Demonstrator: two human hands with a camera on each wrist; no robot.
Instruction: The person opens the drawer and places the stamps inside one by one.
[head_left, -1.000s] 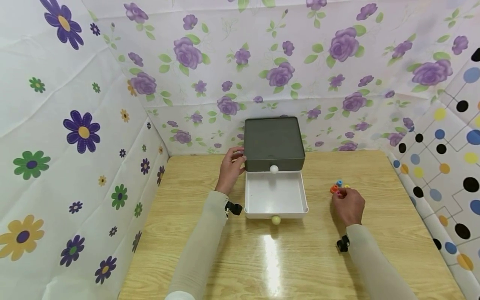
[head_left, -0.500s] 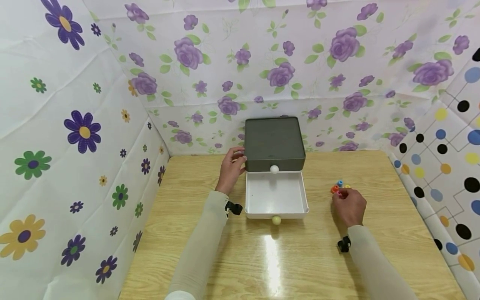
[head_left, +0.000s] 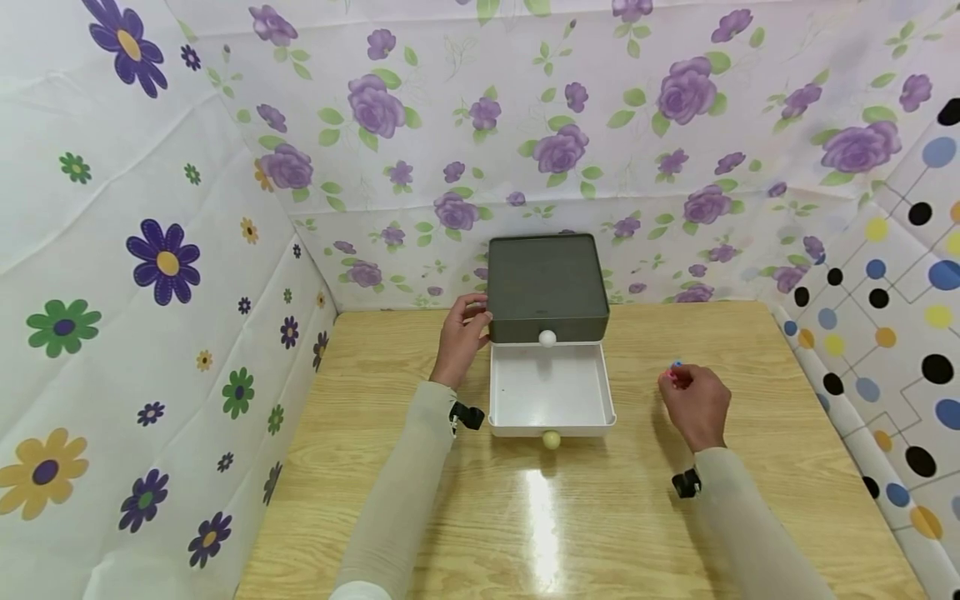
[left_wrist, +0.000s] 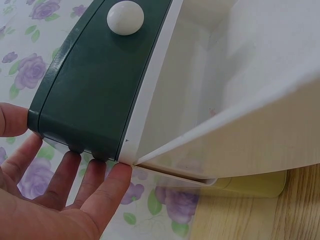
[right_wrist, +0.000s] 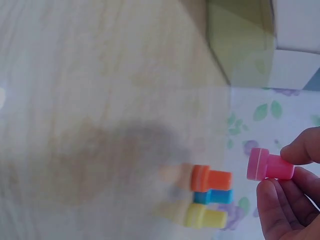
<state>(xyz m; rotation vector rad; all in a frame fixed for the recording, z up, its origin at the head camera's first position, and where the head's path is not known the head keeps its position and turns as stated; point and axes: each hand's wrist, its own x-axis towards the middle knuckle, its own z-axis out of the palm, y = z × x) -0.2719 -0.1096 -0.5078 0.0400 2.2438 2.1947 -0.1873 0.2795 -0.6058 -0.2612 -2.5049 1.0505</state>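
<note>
In the head view the left hand [head_left: 461, 340] rests against the left side of a dark green drawer box [head_left: 548, 279]; in the left wrist view its fingertips touch the box's side edge. The white drawer [head_left: 550, 387] is pulled out, with a pale yellow knob [head_left: 551, 440] on its front. A pink stamp-like piece [right_wrist: 270, 166] is pinched between the thumb and fingers of the right hand [right_wrist: 295, 192]. Beside it, orange [right_wrist: 212, 178], blue [right_wrist: 214, 196] and yellow [right_wrist: 206, 216] pieces stand on the table, mostly hidden by the right hand in the head view.
A wooden table [head_left: 600, 517] carries everything. Floral cloth [head_left: 420, 150] hangs behind it, flower-patterned cloth [head_left: 150, 350] on the left and dotted cloth [head_left: 900, 367] on the right. A white knob [head_left: 547, 338] sits on the box's upper front.
The right hand has shifted slightly up and left, lifting the pink piece from beside the others. The left hand and the drawer box have stayed where they were.
</note>
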